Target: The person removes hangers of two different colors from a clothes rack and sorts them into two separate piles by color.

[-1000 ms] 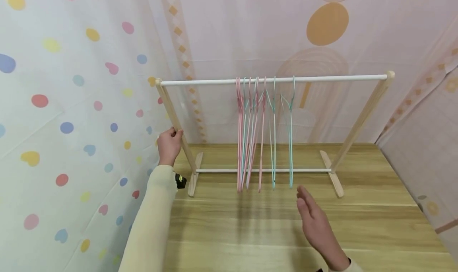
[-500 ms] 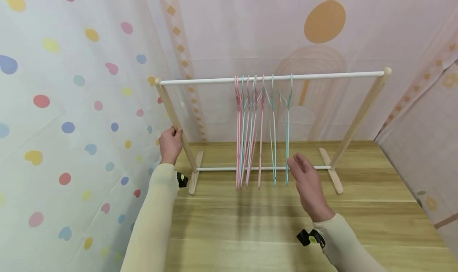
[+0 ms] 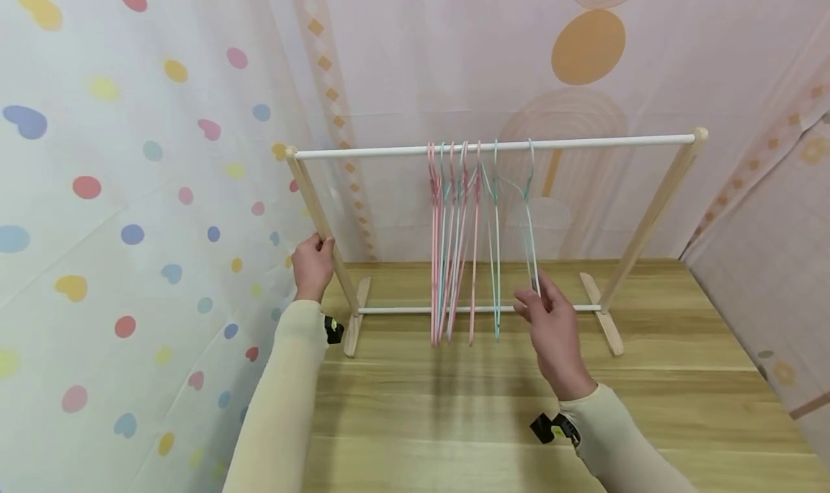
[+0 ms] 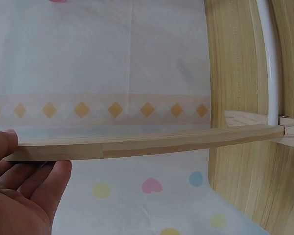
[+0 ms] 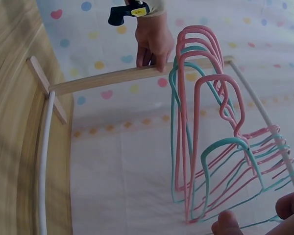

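Observation:
A clothes rack with a white top rail (image 3: 609, 143) carries several thin pink and teal hangers. My left hand (image 3: 313, 266) grips its left wooden post (image 3: 309, 197); in the left wrist view, thumb and fingers lie on opposite sides of that post (image 4: 152, 144). On the right, my right hand (image 3: 554, 334) holds the lower part of the rightmost teal hanger (image 3: 533, 237) between thumb and fingers, and the hanger hangs slanted from the rail. Only the fingertips of this right hand (image 5: 290, 220) show at the lower right corner of the right wrist view.
A pink hanger (image 3: 474, 262) and another teal hanger (image 3: 497, 262) hang left of the held one, beside a tighter bunch. A white lower bar (image 3: 389, 311) joins the rack's wooden feet on the wood-grain table (image 3: 415, 421). Patterned curtains (image 3: 415, 60) stand behind and at the sides.
My right hand has moved up and forward to the rightmost teal hanger and now holds it. That hanger's lower end has swung to the right. The left hand stays on the post.

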Demonstrator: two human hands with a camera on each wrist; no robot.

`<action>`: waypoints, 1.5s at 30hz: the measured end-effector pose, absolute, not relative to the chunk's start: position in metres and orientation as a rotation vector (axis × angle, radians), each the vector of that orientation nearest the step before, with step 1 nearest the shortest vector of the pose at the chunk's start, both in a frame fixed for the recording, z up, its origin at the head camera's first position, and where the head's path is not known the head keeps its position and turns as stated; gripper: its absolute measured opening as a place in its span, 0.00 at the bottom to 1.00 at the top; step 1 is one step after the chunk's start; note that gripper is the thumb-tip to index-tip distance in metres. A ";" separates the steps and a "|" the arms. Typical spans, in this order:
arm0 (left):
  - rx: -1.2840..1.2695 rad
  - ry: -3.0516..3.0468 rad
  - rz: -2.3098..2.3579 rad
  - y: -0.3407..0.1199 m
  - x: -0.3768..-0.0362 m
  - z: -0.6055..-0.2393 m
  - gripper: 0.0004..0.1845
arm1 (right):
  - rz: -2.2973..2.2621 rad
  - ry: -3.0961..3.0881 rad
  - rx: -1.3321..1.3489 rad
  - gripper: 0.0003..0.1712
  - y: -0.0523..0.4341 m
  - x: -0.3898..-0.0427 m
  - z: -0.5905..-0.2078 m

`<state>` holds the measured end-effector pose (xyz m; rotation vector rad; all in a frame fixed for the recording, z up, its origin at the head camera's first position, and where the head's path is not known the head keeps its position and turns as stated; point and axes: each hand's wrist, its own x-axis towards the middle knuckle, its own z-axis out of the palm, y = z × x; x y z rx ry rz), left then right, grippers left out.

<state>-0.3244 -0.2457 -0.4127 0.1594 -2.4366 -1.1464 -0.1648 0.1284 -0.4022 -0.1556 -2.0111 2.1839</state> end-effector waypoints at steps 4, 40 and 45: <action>0.148 -2.422 -1.138 -0.245 -0.325 -0.415 0.16 | 2.080 -2.047 -0.081 0.29 0.135 -0.155 -0.403; 0.128 -2.430 -1.049 -0.250 -0.327 -0.419 0.15 | 2.743 -1.250 0.566 0.27 0.278 -0.050 -0.420; 0.121 -2.422 -1.047 -0.249 -0.325 -0.418 0.15 | 2.856 -1.258 0.689 0.30 0.305 -0.046 -0.435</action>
